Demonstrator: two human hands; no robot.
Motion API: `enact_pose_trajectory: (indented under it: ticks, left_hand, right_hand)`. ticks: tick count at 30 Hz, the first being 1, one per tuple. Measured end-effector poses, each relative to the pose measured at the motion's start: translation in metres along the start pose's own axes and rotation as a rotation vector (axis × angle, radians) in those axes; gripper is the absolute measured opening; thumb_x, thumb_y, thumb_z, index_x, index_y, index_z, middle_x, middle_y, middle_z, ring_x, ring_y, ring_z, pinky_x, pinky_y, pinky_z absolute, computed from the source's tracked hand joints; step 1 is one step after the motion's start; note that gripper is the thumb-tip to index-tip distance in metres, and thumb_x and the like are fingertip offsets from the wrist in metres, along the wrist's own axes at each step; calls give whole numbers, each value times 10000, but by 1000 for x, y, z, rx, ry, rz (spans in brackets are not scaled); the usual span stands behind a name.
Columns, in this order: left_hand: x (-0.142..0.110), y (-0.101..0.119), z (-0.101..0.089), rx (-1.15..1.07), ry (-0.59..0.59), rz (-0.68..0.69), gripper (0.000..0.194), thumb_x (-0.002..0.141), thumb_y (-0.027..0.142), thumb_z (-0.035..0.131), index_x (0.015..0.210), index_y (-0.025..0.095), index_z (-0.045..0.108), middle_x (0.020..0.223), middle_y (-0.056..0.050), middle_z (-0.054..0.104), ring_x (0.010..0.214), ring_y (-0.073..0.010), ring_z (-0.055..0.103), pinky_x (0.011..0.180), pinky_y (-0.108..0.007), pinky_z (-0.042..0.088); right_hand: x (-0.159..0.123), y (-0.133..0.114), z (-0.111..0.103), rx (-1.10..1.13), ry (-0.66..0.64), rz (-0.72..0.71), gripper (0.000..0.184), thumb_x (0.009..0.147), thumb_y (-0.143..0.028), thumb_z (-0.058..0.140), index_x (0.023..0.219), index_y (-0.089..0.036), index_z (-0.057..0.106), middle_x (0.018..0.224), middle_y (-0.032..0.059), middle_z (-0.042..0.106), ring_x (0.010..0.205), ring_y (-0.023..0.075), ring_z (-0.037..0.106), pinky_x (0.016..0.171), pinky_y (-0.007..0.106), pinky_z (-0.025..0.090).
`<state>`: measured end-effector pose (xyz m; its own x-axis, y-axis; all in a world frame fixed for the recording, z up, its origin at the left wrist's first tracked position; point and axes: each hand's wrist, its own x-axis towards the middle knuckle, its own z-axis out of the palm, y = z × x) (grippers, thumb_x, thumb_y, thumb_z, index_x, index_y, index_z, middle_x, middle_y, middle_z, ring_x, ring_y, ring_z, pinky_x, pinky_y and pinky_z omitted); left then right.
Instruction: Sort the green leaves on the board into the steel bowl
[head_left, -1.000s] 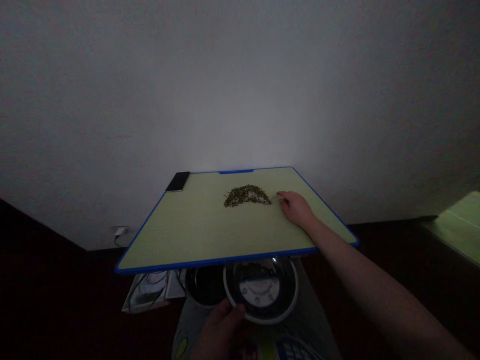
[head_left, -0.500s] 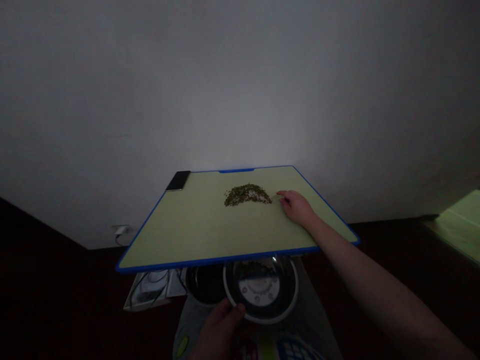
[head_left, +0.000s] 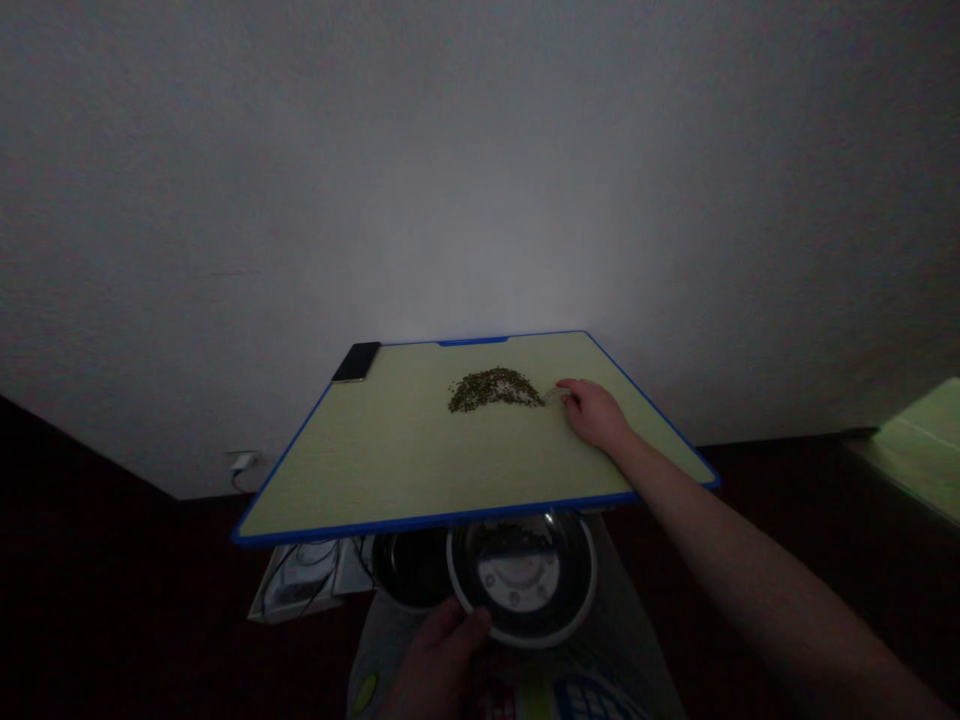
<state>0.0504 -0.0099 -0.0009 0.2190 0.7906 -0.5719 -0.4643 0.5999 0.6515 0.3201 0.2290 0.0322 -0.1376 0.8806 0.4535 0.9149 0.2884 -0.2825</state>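
On a pale board [head_left: 360, 470] with a blue edge lies a spread pile of small brownish-green grains [head_left: 480, 388], mixed with some whiter ones. My right hand [head_left: 594, 412] rests just right of the pile. Its thumb and fingers are closed on a small see-through piece [head_left: 553, 395] whose exact kind is hard to make out; its near end meets the grains. Below the front edge, my left hand [head_left: 446, 645] grips the rim of a shiny metal bowl [head_left: 577, 615] tilted over my lap. Dark grains show along the bowl's far inner side.
A second, darker bowl [head_left: 412, 575] sits left of the held one, partly under the board. A black phone [head_left: 356, 362] lies at the back left corner. Left below are a white box [head_left: 300, 590] with cables and a wall plug [head_left: 243, 462]. The wall rises behind.
My right hand has shifted very slightly to the right with the see-through piece. The left hand, the bowl and the pile look the same.
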Motion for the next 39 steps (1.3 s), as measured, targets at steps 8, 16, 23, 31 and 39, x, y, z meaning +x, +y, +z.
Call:
enact_pose_trajectory:
  ticks: [8,16,23,31,39]
  left_hand:
    - [4,-5,-1,-33,-8,-22,426,589,374,820,946,182,689,913,-100,799,867,-300,732,594,-305,485]
    - [2,-2,1,-1,9,-8,457,587,396,820,955,159,689,924,-119,797,806,-297,736,610,-326,488]
    - [1,0,1,2,-22,-14,415,612,388,799,961,189,698,994,-99,794,964,-329,714,675,-345,513]
    - [3,-2,-1,-10,-28,-10,416,609,371,817,954,171,697,1012,-121,787,840,-298,737,602,-313,495]
    - [1,1,0,14,-7,-40,343,636,358,792,922,193,699,938,-85,798,819,-280,737,567,-294,456]
  right_hand:
    - [1,4,0,15,1,13,341,857,-155,478,1149,-146,652,1073,118,693,983,228,619,908,347,455]
    - [1,2,-1,3,-1,11,343,888,-186,468,1178,-136,643,1063,128,690,983,232,614,900,342,451]
    - [2,0,-1,-7,-12,-3,343,893,-180,478,1191,-147,645,1040,112,689,961,220,612,897,326,449]
    - [6,-1,0,-22,-38,-19,348,908,-196,476,1208,-158,648,1049,104,689,975,220,608,908,320,440]
    - [5,3,2,-17,6,-19,342,892,-172,465,1173,-146,658,1061,118,689,994,232,611,922,333,437]
